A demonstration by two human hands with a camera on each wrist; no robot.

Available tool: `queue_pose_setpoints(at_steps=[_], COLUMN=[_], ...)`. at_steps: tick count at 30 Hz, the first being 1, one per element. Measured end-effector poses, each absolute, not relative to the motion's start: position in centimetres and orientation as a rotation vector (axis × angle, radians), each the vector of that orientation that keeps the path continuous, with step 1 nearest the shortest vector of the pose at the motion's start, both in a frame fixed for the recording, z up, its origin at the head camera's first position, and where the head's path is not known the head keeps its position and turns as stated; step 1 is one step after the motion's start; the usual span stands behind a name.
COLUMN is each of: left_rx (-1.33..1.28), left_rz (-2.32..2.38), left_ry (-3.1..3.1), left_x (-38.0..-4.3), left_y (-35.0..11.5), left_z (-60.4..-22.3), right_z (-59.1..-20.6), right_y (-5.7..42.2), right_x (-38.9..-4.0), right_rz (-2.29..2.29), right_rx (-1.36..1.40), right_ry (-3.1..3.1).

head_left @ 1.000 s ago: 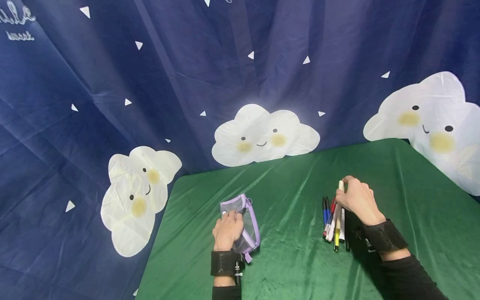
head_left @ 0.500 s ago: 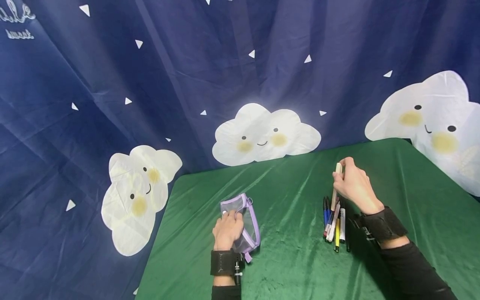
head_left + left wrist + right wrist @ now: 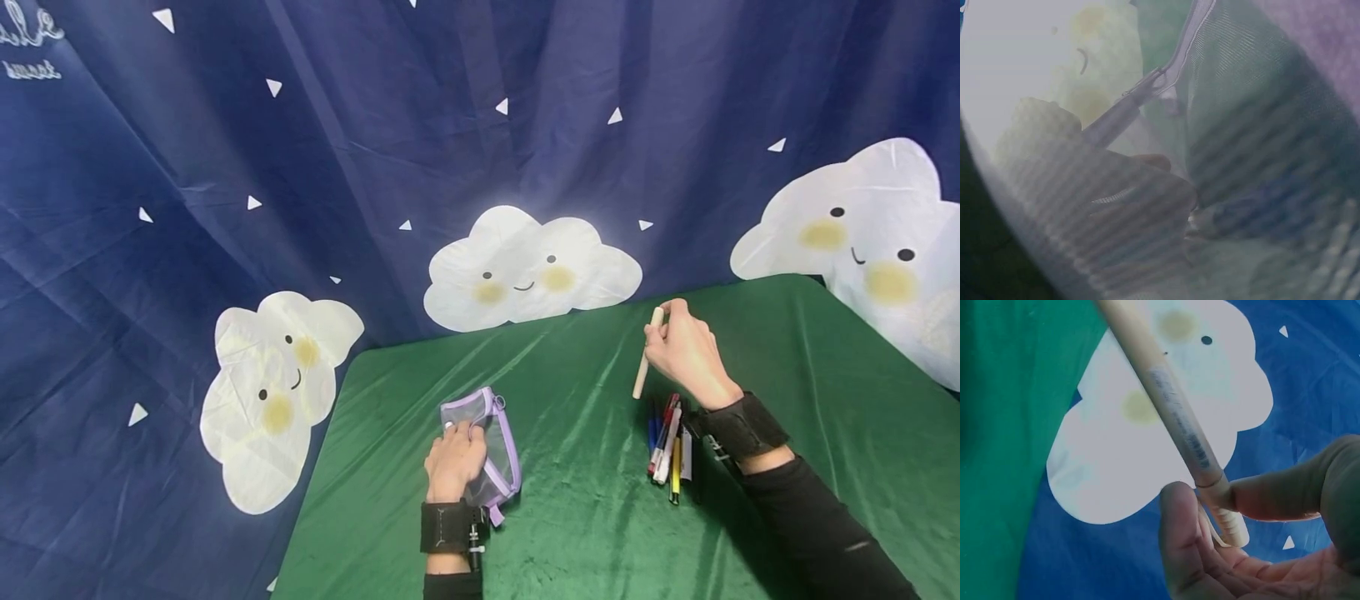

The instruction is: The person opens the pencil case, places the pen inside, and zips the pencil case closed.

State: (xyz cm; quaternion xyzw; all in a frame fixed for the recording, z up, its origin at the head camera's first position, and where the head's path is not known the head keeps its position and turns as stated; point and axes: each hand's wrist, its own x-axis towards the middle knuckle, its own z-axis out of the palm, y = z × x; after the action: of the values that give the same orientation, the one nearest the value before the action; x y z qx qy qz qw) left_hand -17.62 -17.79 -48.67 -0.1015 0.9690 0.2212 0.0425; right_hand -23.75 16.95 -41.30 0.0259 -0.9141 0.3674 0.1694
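My right hand (image 3: 688,352) pinches a cream-coloured pen (image 3: 642,375) by its capped end, raised over the far part of the table. In the right wrist view, thumb and fingers close on the clip end of the pen (image 3: 1175,412), which bears a printed label. My left hand (image 3: 455,458) grips a see-through mesh pencil case (image 3: 512,446) with lilac edging and a zipper. Up close in the left wrist view, the mesh (image 3: 1241,112) blurs and covers most of the fingers. Below the right hand lies a bunch of pens (image 3: 666,442) in blue, red, white and yellow.
A green cloth (image 3: 570,492) covers the table. Behind it hangs a dark blue curtain (image 3: 420,150) printed with smiling white clouds (image 3: 532,267) and small white triangles. The pencil case lies left of the pens, with green cloth between them.
My right hand has lifted the cream pen out of the bunch and carried it away from me and to the left. The left hand and the pencil case have stayed put.
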Motion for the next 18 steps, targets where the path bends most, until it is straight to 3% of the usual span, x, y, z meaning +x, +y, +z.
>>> queue_pose_setpoints(at_steps=[18], left_rx=[-0.294], left_rz=[0.695], left_ry=[2.971], left_x=[-17.5], left_y=[-18.0], left_z=[-48.7], right_z=[-40.1], right_y=[14.6], right_x=[-25.9], right_rz=[1.13], right_rx=[0.098], right_ry=[-2.496])
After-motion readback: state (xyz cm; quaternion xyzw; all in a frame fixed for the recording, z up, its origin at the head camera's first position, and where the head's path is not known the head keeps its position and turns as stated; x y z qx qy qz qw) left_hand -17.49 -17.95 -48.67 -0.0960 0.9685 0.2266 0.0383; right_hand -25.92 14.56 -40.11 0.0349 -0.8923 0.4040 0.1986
